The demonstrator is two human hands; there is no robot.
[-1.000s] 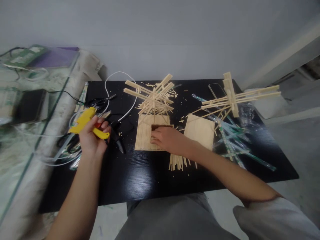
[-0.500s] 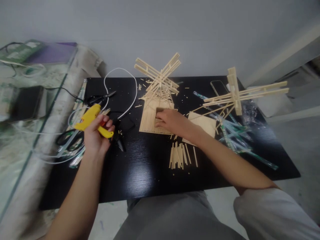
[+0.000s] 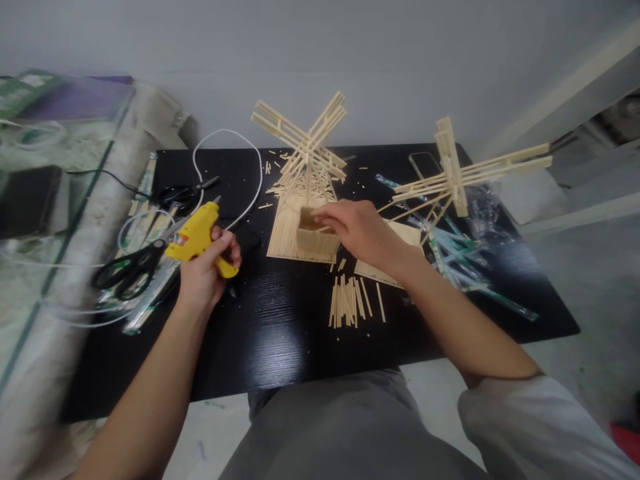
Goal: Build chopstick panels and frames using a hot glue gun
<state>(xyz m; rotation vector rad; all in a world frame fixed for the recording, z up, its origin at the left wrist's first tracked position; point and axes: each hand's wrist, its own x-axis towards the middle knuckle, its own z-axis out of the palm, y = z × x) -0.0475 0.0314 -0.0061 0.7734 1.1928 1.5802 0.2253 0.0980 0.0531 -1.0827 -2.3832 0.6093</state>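
My left hand (image 3: 207, 267) is wrapped around a yellow hot glue gun (image 3: 196, 233), its nozzle pointing up and away. My right hand (image 3: 357, 230) is bent over a small open box of thin wooden sticks (image 3: 316, 243), fingertips pinched at its upper rim. A pale sliver like a stick shows beneath those fingers, but I cannot tell whether they grip it or the rim. The box stands on a stick mat (image 3: 280, 237) at the foot of a wooden windmill model (image 3: 307, 157). Short loose sticks (image 3: 345, 303) lie in front of it.
A second windmill model (image 3: 453, 170) stands on the right, beside clear-and-green plastic wrappers (image 3: 465, 267). Black scissors (image 3: 135, 263) and smaller black-handled cutters (image 3: 183, 193) lie on the left. A white cord (image 3: 259, 177) loops over the black table (image 3: 250, 360). A phone (image 3: 424, 164) rests at the back.
My right hand has risen from the front of the box to its upper right rim, uncovering the box's front wall. The glue gun has tilted more upright in my left hand.
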